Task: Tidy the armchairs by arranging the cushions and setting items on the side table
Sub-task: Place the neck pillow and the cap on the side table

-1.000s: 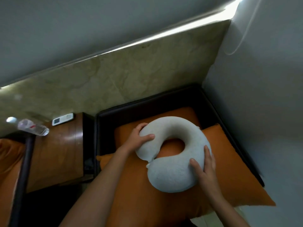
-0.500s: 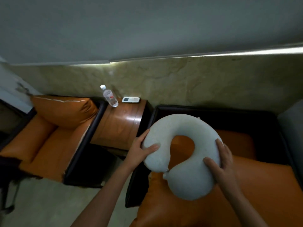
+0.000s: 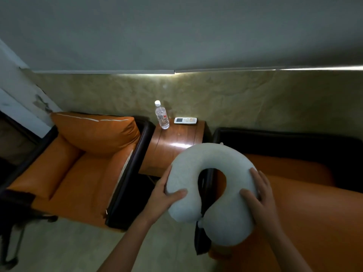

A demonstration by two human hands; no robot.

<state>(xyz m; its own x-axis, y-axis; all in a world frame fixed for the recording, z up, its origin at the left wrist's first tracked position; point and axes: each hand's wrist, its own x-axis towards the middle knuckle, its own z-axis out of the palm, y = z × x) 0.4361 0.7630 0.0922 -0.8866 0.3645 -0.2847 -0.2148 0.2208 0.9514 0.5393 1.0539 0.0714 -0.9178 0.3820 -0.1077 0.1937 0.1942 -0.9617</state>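
Nearest the camera, two bare forearms are reaching up from the bottom edge, and both hands are holding a pale grey, U-shaped neck pillow (image 3: pixel 212 185) with a soft, finely napped cover. The left hand (image 3: pixel 163 197) is wrapping one rounded end, its grip pinching the pillow with the thumb lying across the top and the fingers curling around the outer side. The right hand (image 3: pixel 261 195) is cupping the other arm of the U, thumb pressing on the upper face and fingers spreading along the outer curve. The pillow is hanging in the air over the dark, glossy armrest of the right armchair (image 3: pixel 294 213), whose smooth orange seat cushion is filling the lower right. Just beyond, between the two chairs, a polished brown wooden desk (image 3: pixel 176 146) is catching a bright glare. At its far edge a clear plastic water bottle (image 3: pixel 162 117) with a white cap is standing upright, with a white remote control (image 3: pixel 185 120) lying flat just beside it. To the left, the left armchair (image 3: pixel 74 173) is carrying a plump orange back cushion (image 3: pixel 96 132) with pale piping, leaning against its back. Behind everything, a mottled, stone-like wall panel is running under a grey wall.
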